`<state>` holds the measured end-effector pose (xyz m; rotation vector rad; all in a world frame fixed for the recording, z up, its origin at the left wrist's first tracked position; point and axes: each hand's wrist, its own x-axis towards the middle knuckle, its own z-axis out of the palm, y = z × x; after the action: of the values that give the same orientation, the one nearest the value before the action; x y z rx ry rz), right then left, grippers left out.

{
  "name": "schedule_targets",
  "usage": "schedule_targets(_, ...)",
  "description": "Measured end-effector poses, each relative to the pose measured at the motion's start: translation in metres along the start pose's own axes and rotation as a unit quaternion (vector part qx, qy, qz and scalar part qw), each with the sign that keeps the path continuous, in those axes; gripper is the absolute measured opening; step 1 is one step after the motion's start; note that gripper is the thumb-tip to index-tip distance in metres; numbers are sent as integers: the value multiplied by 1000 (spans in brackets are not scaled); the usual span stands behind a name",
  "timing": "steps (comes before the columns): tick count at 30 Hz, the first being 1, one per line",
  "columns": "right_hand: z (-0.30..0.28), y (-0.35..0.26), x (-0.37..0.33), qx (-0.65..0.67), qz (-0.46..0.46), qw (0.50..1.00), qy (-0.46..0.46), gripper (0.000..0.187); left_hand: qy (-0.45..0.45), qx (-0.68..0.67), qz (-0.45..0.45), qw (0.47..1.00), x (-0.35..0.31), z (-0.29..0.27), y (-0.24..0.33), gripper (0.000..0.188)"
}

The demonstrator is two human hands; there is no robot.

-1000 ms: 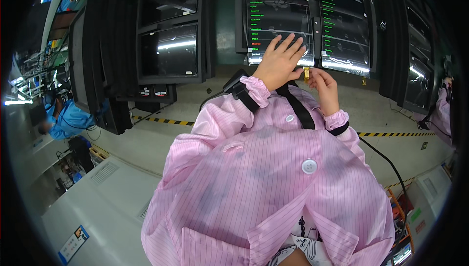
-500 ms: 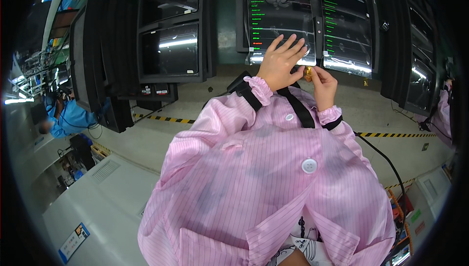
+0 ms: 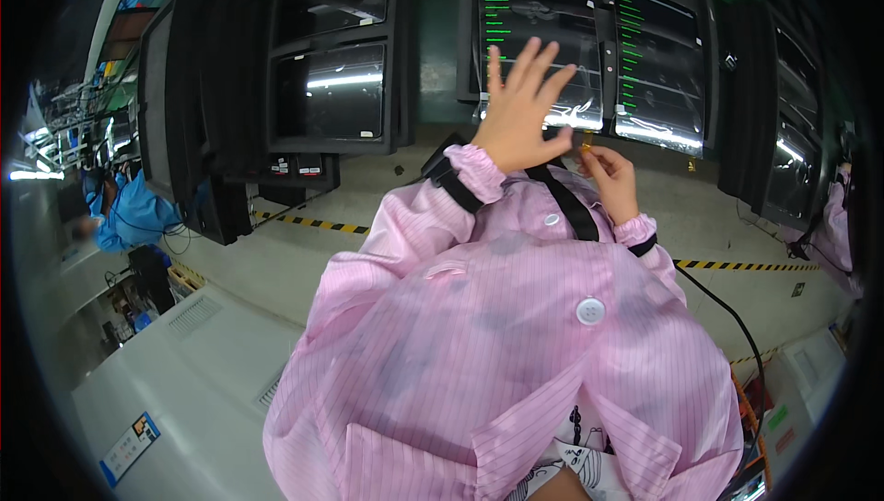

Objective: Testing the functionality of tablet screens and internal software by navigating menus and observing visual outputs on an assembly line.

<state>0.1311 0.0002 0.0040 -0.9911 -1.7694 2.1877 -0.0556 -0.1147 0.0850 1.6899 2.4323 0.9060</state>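
The fingers of your left hand (image 3: 521, 122) are spread wide and nearly straight over the lower part of a tablet (image 3: 541, 22), with the palm reaching past its lower edge; whether they press on the glass, you cannot tell from here. Your right hand (image 3: 611, 179) is just below that tablet's lower right corner, thumb and bent forefinger drawn in at a small gold strip (image 3: 587, 140). The strip lies right by that corner, and it is too small to tell whether your fingertips have closed on it.

Behind your fingers the tablet shows rows of green lines on a dark screen. A second tablet (image 3: 658, 68) with similar green lines lies just to its right, both set in a black frame (image 3: 607, 48). Your pink striped sleeves (image 3: 405, 234) end in gathered cuffs below the tablet, a black band (image 3: 451, 190) circling the left one.

Well to the left of the tablet, two dark-screened tablets (image 3: 330, 94) stand one above the other in another black frame (image 3: 396, 59). Farther left and lower than the tablet is a co-worker in blue (image 3: 135, 213). Below the tablet, yellow-and-black tape (image 3: 313, 223) crosses the floor (image 3: 414, 217).
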Motion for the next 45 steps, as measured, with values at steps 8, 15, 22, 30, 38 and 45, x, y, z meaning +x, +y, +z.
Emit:
schedule_targets(8,-39,8,-12,-55,-15,995,83,18,41,80,-100,991,-51,-15,-35,58)
schedule_targets(15,-70,-8,-29,-18,-72,976,206,25,42,3,-13,999,-18,-6,-7,62)
schedule_targets(22,-92,-20,-24,118,-36,947,297,27,-73,-58,204,975,52,92,79,67)
schedule_targets(30,-126,-16,-47,101,-40,969,223,29,-79,16,111,991,100,120,96,69)
schedule_targets(38,-154,-19,-52,10,10,995,99,19,-75,59,51,994,107,128,109,66)
schedule_targets(45,-216,-51,25,-384,-140,874,265,22,-23,15,-2,1000,114,78,102,53)
